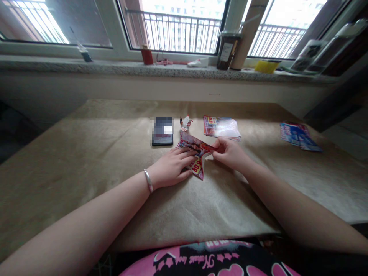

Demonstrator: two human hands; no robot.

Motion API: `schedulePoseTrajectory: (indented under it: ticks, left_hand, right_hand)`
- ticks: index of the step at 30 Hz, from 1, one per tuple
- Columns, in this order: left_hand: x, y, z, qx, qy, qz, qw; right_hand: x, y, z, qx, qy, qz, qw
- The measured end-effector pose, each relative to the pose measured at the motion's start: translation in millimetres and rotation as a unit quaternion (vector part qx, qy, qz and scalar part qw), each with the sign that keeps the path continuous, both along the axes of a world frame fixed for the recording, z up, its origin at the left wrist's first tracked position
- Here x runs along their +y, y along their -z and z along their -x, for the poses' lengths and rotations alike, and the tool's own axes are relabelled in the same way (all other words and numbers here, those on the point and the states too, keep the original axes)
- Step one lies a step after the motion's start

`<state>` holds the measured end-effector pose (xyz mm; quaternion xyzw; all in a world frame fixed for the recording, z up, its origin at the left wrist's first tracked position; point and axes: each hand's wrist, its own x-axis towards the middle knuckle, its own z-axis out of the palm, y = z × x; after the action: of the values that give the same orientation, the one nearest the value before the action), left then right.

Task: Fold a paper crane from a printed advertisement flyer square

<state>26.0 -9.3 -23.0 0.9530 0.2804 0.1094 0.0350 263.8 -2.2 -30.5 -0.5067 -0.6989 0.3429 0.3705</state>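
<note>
A colourful printed paper sheet (pixel 198 144), partly folded into pointed flaps, lies on the table in front of me. My left hand (pixel 175 165) rests flat on it, fingers stretched out, with a silver bangle at the wrist. At the paper's right-hand point, my right hand (pixel 225 151) pinches a flap between thumb and fingers. Just beyond the sheet stands a small folded paper figure (pixel 185 123) with pointed tips. A dark phone-like device (pixel 162 132), its screen blurred out, lies to the left of the figure.
A stack of printed leaflets (pixel 221 127) lies behind my right hand. More blue and red leaflets (pixel 300 136) are fanned out farther right. Along the granite windowsill (pixel 115 69) stand a red container (pixel 147 56), a dark lidded jar (pixel 227 51) and a yellow item (pixel 266 66).
</note>
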Motion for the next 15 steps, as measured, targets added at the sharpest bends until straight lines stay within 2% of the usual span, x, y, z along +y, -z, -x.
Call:
schedulePoseTrajectory:
  ticks: [8, 15]
  left_hand:
    - [0.8, 4.9, 0.5, 0.021, -0.018, -0.014, 1.0]
    - [-0.5, -0.6, -0.1, 0.005, -0.012, -0.027, 1.0]
  right_hand:
    - [0.6, 3.7, 1.1, 0.0, -0.009, -0.002, 1.0]
    - [-1.6, -2.0, 4.8, -0.006, -0.002, -0.008, 1.0]
